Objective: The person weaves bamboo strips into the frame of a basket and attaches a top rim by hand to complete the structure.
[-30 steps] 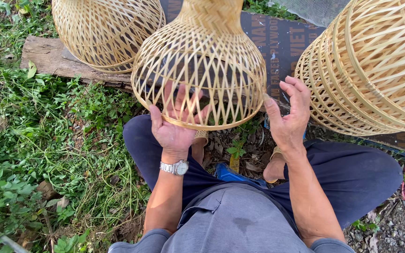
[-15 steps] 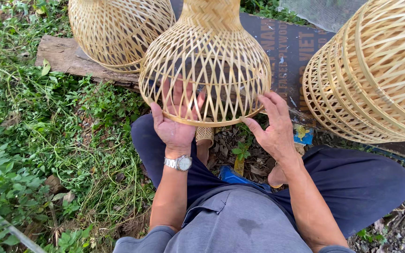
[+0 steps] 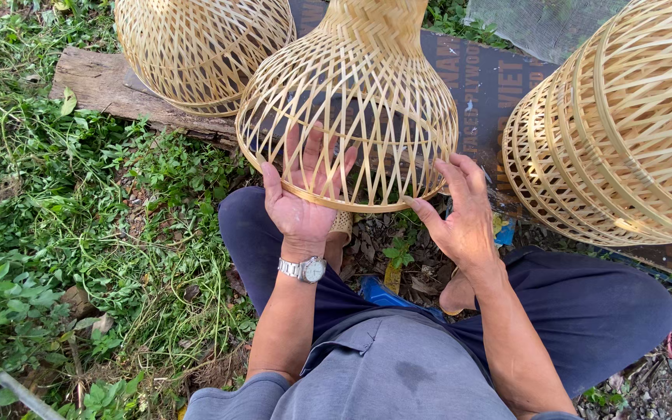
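The left hand (image 3: 302, 204) reaches palm-up inside the bell-shaped woven bamboo shade (image 3: 349, 109), fingers spread against its lattice. The right hand (image 3: 460, 218), fingers loosely spread, touches the rim's right edge. The shade sits centre, above the person's knees.

We sit on open ground (image 3: 398, 257) strewn with dry brown leaves, and green grass and weeds (image 3: 79, 225) cover it to our left. A weathered grey wooden plank (image 3: 110, 85) lies flat on that ground, and a round woven bamboo basket (image 3: 196, 47) rests on it. Beside the plank lies a dark printed plywood board (image 3: 491, 85), which carries a stack of woven bamboo shades (image 3: 624, 132) lying on its side at our right.
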